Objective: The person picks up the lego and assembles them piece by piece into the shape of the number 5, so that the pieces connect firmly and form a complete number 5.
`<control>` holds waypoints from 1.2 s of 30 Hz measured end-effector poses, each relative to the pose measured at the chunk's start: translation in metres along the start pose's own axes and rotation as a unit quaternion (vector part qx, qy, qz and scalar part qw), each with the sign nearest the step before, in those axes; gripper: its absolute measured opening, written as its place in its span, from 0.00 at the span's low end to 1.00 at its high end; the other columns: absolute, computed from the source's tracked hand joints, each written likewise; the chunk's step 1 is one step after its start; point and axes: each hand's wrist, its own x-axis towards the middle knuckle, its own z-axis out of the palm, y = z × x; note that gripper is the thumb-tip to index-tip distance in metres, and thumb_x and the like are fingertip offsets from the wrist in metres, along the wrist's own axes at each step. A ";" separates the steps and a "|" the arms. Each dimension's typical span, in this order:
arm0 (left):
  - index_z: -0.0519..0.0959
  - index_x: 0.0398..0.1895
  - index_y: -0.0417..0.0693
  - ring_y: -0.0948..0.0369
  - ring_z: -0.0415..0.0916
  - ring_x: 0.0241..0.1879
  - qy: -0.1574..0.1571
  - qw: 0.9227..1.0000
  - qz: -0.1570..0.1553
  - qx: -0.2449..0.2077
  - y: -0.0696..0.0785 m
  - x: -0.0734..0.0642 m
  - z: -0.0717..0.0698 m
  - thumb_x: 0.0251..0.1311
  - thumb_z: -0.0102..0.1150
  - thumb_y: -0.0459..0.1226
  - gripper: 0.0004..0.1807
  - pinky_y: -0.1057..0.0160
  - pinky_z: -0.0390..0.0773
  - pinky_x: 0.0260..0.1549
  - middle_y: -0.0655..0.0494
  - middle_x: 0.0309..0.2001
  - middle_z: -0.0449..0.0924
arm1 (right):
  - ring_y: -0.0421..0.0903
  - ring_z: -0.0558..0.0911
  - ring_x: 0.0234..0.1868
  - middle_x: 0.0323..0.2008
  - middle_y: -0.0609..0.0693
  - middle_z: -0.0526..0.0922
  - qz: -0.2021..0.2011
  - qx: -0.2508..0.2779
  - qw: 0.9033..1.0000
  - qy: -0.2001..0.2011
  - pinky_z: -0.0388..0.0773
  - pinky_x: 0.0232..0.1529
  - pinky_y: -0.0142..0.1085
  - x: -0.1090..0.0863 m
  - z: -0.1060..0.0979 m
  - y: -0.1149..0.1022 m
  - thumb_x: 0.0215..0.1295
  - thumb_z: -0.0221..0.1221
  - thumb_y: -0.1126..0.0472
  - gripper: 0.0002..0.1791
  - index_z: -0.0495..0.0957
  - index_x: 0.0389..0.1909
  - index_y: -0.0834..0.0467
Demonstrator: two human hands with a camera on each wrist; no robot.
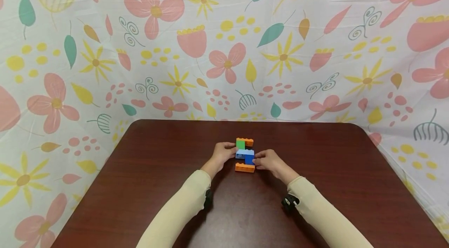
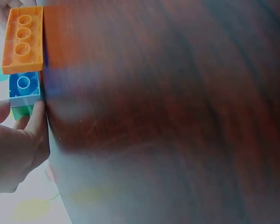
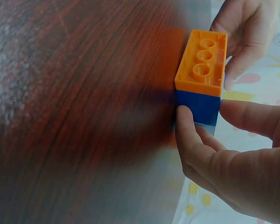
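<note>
Lying on its side on the table, a stepped structure of joined toy bricks spans both hands. From far to near in the head view it has an orange brick (image 1: 248,142), a green brick (image 1: 240,145), a light blue brick (image 1: 244,152), a blue brick (image 1: 249,159) and another orange brick (image 1: 244,167). My left hand (image 1: 221,154) pinches it from the left around the light blue and green bricks. On the right, my right hand (image 1: 273,163) pinches the blue brick, thumb and fingers on opposite faces in the right wrist view. The near orange brick's hollow underside (image 3: 203,60) faces that camera.
The dark brown table (image 1: 147,185) has a glossy wood-grain top. A white cloth with printed flowers (image 1: 224,37) hangs behind and along the sides. Black devices are strapped at the left wrist (image 1: 208,198) and the right wrist (image 1: 290,202).
</note>
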 end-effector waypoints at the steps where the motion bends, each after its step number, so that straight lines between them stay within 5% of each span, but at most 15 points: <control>1: 0.76 0.57 0.35 0.48 0.81 0.48 0.002 1.000 -0.002 -0.001 0.000 0.000 0.000 0.65 0.59 0.34 0.19 0.49 0.73 0.55 0.39 0.56 0.74 | 0.54 0.82 0.45 0.49 0.69 0.75 0.000 -0.002 1.000 0.000 0.79 0.48 0.45 0.000 0.000 0.000 0.67 0.56 0.71 0.21 0.68 0.57 0.78; 20: 0.77 0.56 0.35 0.50 0.81 0.47 0.027 1.000 -0.002 0.012 -0.005 -0.001 0.000 0.63 0.61 0.34 0.19 0.51 0.74 0.54 0.39 0.56 0.74 | 0.58 0.81 0.48 0.51 0.71 0.74 -0.001 -0.002 1.000 -0.001 0.79 0.49 0.46 0.002 0.002 0.001 0.67 0.55 0.70 0.21 0.68 0.57 0.78; 36: 0.77 0.55 0.34 0.49 0.82 0.45 0.032 0.999 0.032 0.010 -0.005 -0.006 0.000 0.64 0.58 0.32 0.17 0.52 0.77 0.51 0.39 0.53 0.76 | 0.58 0.80 0.49 0.50 0.69 0.76 0.004 0.014 1.000 0.000 0.78 0.50 0.46 0.001 0.004 0.001 0.68 0.55 0.69 0.21 0.67 0.58 0.76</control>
